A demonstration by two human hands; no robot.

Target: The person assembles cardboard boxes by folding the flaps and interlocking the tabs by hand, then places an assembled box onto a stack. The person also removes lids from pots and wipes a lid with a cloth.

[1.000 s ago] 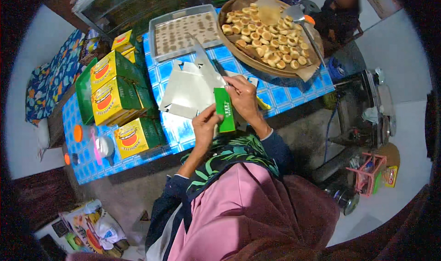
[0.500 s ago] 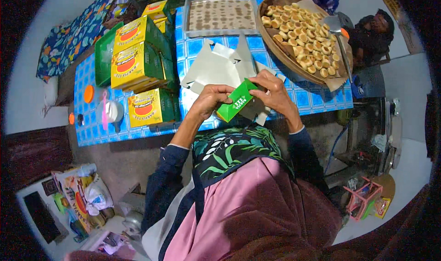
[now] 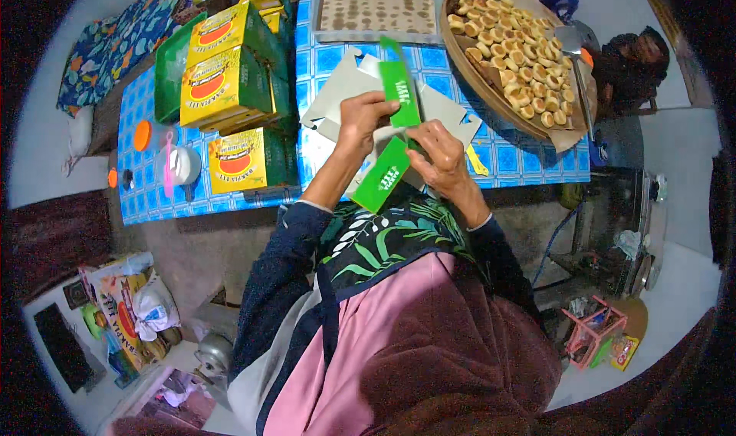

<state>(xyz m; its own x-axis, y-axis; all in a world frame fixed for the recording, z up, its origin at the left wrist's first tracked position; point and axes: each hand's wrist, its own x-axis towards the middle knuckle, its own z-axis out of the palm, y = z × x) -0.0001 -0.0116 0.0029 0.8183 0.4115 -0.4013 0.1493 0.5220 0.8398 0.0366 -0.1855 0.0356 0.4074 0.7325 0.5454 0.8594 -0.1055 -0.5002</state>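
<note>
Between my hands is a partly folded green cardboard box [image 3: 385, 174], with two green side panels showing, the far one slightly blurred. My left hand [image 3: 363, 120] pinches the far panel from the left. At the near panel, my right hand [image 3: 442, 157] closes its fingers on the cardboard edge. Beneath them, flat grey-white cardboard blanks [image 3: 337, 95] lie spread on the table; my hands hide part of them. On the left stand stacked yellow and green boxes [image 3: 216, 87].
A round woven tray [image 3: 468, 69] of small browned pastries sits at the back right, a long-handled spatula [image 3: 576, 75] on its rim. Behind the blanks is a shallow rectangular tray [image 3: 376, 37]. A white jar [image 3: 184, 166] and green crate [image 3: 170, 91] are left, on blue checked cloth [image 3: 529, 160].
The box has opened out from one compact green piece into two separated panels. My left hand moved away from me and my right hand came slightly nearer. The view shifted a little.
</note>
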